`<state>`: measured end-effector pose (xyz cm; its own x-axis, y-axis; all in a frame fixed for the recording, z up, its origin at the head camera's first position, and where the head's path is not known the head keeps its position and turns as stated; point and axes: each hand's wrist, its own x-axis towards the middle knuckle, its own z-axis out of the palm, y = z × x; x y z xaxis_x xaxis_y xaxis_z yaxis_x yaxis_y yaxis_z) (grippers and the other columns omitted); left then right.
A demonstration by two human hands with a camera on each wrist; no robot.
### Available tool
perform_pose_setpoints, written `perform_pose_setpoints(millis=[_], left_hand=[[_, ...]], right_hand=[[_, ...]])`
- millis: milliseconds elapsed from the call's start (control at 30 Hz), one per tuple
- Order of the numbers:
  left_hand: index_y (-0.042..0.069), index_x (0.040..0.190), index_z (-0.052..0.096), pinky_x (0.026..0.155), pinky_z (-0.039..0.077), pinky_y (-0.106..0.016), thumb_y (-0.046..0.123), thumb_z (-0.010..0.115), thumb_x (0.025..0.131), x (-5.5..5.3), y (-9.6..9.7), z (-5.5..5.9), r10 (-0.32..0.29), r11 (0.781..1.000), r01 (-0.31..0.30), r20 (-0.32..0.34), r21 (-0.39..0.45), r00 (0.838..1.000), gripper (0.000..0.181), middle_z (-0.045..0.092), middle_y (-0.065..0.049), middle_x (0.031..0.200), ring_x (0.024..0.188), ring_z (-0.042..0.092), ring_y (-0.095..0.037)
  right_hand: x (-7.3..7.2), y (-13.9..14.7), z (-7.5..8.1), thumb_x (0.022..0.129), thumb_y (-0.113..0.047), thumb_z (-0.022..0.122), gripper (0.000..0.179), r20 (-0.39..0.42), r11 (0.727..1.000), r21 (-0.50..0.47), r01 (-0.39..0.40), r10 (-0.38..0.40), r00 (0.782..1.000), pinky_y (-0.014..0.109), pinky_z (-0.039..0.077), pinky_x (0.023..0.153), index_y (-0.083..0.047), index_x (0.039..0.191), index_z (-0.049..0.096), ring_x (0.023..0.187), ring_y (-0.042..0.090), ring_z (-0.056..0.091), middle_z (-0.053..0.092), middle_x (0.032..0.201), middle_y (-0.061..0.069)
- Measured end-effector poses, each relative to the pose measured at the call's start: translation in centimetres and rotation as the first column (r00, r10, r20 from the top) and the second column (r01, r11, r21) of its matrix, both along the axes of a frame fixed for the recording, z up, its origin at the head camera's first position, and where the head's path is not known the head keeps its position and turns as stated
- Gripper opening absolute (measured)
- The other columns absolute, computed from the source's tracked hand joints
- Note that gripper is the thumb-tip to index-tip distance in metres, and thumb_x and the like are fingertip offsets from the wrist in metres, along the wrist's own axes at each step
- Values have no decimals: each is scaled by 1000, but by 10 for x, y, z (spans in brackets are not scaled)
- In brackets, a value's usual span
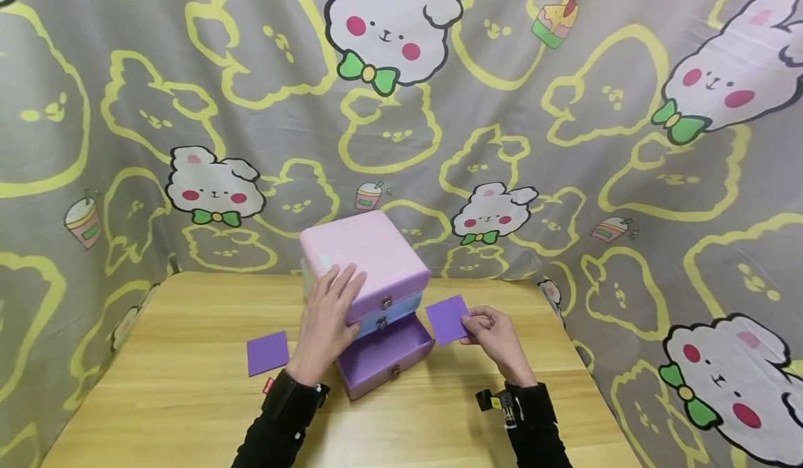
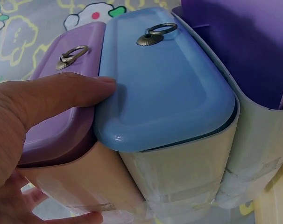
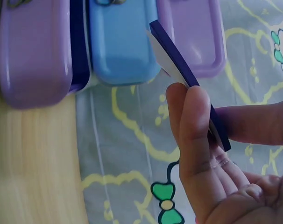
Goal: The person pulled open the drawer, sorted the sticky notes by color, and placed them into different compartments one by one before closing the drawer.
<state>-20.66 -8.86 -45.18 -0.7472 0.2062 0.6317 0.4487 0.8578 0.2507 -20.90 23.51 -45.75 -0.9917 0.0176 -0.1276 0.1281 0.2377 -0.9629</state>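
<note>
A small drawer cabinet (image 1: 370, 248) with a pale pink top stands on the table. Its upper purple and middle blue drawers (image 2: 165, 88) are closed; the purple bottom drawer (image 1: 385, 356) is pulled out, and its visible interior is bare. My left hand (image 1: 328, 318) rests on the cabinet's left side, fingers extended over the top and thumb against the drawer fronts. Right of the cabinet, my right hand (image 1: 492, 335) pinches a thin purple square (image 3: 188, 77) with a white back between thumb and fingers. Another purple square (image 1: 268, 353) lies on the table to the left.
The wooden table (image 1: 163, 398) extends around the cabinet. A grey curtain (image 1: 301, 126) with cartoon rabbits hangs behind and at both sides. Metal ring pulls (image 2: 155, 35) stick out from the drawer fronts.
</note>
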Motion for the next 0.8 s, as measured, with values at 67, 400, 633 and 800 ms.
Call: perform_pose_setpoints(millis=[67, 400, 633, 800], left_hand=[[11, 143, 56, 114, 44, -57, 11, 99, 53, 0, 0, 1, -3, 1000, 3, 5, -3, 1000, 100, 54, -13, 152, 141, 46, -40], [11, 143, 56, 114, 43, -57, 9, 99, 52, 1, 0, 2, 5, 1000, -5, 6, 15, 1000, 100, 54, -14, 152, 141, 46, -40], [11, 143, 56, 113, 44, -58, 10, 99, 52, 2, 0, 1, 10, 1000, -10, 16, 12, 1000, 100, 54, -14, 152, 141, 46, -40], [11, 142, 57, 112, 45, -60, 8, 98, 52, 2, 1, 2, 4, 1000, -5, 18, 17, 1000, 100, 54, -13, 152, 141, 46, -39]], right_hand=[[1, -3, 3, 99, -10, 64, 27, 9, 1000, -2, -5, 5, 1000, 30, 64, 70, 7, 119, 59, 75, 22, 75, 78, 97, 19], [4, -22, 22, 97, -16, 67, 26, 5, 993, 18, -118, 118, 993, 33, 62, 62, 3, 115, 61, 76, 22, 75, 79, 89, 15], [10, -38, 24, 96, -18, 69, 27, 28, 975, 17, -222, 222, 975, 41, 63, 63, 1, 114, 61, 82, 27, 75, 79, 91, 13], [11, -49, 22, 96, -19, 69, 26, 31, 965, 2, -263, 263, 964, 46, 63, 64, 0, 113, 61, 77, 25, 74, 78, 88, 12]])
